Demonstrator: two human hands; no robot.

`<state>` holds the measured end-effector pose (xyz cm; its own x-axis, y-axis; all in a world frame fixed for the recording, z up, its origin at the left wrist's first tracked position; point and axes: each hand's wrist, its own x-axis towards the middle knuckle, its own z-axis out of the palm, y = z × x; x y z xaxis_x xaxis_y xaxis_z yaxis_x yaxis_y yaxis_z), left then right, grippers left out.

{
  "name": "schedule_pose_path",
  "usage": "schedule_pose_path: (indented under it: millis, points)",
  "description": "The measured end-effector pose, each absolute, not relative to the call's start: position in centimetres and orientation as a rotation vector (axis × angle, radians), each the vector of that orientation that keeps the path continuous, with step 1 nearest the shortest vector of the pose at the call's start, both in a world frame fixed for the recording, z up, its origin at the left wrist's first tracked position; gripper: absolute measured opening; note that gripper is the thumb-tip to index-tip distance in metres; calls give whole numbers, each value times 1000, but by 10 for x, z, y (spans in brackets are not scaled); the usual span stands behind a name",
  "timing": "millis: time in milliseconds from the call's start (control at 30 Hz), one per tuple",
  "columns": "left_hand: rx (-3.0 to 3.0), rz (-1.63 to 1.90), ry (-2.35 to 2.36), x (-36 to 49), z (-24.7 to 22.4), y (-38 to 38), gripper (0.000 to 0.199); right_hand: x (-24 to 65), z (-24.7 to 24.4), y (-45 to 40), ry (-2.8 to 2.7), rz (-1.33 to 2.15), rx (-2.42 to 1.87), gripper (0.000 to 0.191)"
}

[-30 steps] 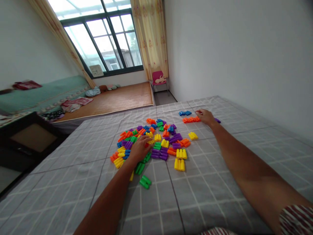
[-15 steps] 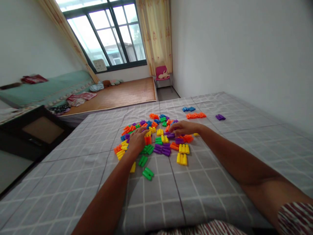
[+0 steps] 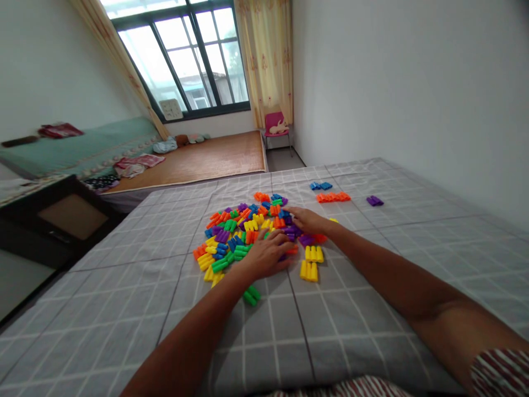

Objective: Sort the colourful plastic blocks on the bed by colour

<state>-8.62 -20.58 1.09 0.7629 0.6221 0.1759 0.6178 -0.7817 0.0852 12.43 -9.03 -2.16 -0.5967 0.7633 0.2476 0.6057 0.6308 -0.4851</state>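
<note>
A pile of small plastic toy building blocks, in orange, yellow, green, blue and purple, lies on the checked grey cloth. My left hand is spread palm down over the near right part of the pile, covering some purple and orange blocks. Stretched towards the pile's right side, my right hand has its fingertips beside a blue block and an orange block. No block shows in its grasp. Two yellow blocks sit nearest me on the right, and a green block lies partly behind my left forearm.
Apart from the pile, towards the far right, lie a row of orange blocks, blue blocks and a purple block. The grey checked bed cloth carries them all. Beyond are a mat-covered bed, a pink chair and a dark cabinet.
My left hand has moved right and nearer to me, from the pile's left-middle onto its near right part. My right hand has shifted slightly, its fingers now more stretched out.
</note>
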Motion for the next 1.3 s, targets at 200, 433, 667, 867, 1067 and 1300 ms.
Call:
schedule_pose_path:
  millis: [200, 433, 667, 867, 1067, 1300]
  points:
    - [2828, 413, 1587, -108, 23, -192, 25, 164, 14, -71, -2316, 759, -965, 43]
    - [3040, 454, 833, -65, 22, -223, 32, 194, 38, -92, -2907, 1017, -1215, 59]
    - [3119, 217, 876, -63, 10, -220, 20, 148, 21, -106, -2917, 701, -1153, 50]
    - [2960, 90, 1440, -116, 22, -191, 17, 95, -14, -116, -2444, 731, -880, 45]
    - [2825, 159, 1669, -145, 32, -182, 18, 126, 23, -100, -2260, 703, -922, 28]
    - [2753, 238, 1636, -140, 52, -183, 21, 158, 32, -124, -2947, 937, -1046, 49]
